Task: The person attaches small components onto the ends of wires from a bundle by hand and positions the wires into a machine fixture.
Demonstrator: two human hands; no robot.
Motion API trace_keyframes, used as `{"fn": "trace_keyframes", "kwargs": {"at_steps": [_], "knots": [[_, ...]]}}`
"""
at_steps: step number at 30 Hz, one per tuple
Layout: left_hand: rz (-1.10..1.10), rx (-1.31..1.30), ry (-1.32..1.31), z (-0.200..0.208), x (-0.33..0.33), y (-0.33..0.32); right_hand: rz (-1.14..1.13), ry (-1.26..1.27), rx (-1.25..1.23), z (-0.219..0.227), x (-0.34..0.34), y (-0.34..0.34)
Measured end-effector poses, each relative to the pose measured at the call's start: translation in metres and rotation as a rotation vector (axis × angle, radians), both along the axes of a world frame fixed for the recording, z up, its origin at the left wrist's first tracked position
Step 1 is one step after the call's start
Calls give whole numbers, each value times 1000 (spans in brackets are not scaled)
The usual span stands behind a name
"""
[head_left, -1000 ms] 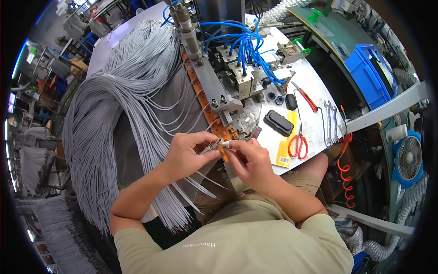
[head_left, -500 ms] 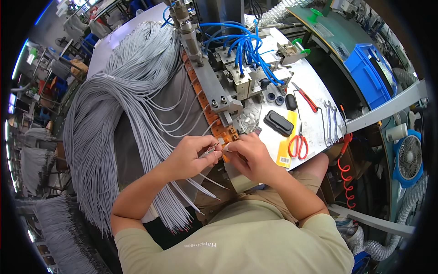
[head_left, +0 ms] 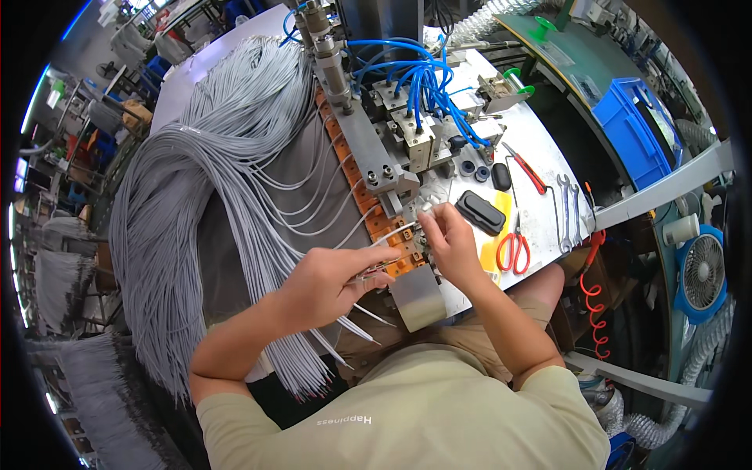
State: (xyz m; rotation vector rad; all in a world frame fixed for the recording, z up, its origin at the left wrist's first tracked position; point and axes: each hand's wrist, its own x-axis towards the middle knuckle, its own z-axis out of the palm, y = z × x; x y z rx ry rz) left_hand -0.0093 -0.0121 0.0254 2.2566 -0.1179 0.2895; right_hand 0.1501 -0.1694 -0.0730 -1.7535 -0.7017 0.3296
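Observation:
My left hand (head_left: 325, 286) is closed round a thin, shiny metal tool (head_left: 366, 274) that looks like tweezers, just left of the near end of an orange fixture rail (head_left: 401, 249). My right hand (head_left: 453, 241) pinches the end of a light grey cable (head_left: 395, 233) between thumb and fingers. This cable slants across the rail's orange blocks. Its gripped tip is hidden by my fingers. Farther along the rail, several grey cables lie with their ends at the orange blocks. They come from a large bundle of grey cables (head_left: 157, 227) at the left.
A machine with a steel arm (head_left: 364, 149) and blue air hoses (head_left: 427, 74) stands over the rail. On the white table lie red-handled scissors (head_left: 513, 252), a black case (head_left: 479, 211), a red knife (head_left: 529, 172) and wrenches (head_left: 570, 207). A metal block (head_left: 421, 299) sits at the rail's near end.
My hands have separated: the right moved right and slightly away, the left a little nearer me. The cable now shows between them, and the rail's near end and metal block are uncovered.

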Motion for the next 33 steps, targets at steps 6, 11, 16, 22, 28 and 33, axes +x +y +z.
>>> {"fn": "trace_keyframes", "kwargs": {"at_steps": [6,11,16,22,28,33], "knots": [[-74,78,94,-21,7,12,150,347,140,-3,2,5],[34,272,-5,-23,10,6,174,555,55,-1,9,6],[45,220,-18,-23,10,6,117,461,88,-14,1,5],[187,-341,290,-18,9,8,-13,249,119,20,-27,-21],[184,-518,433,-12,11,11,169,-413,243,37,-46,-21],[147,-261,313,-18,11,5,127,-550,168,37,-38,-9]]}}
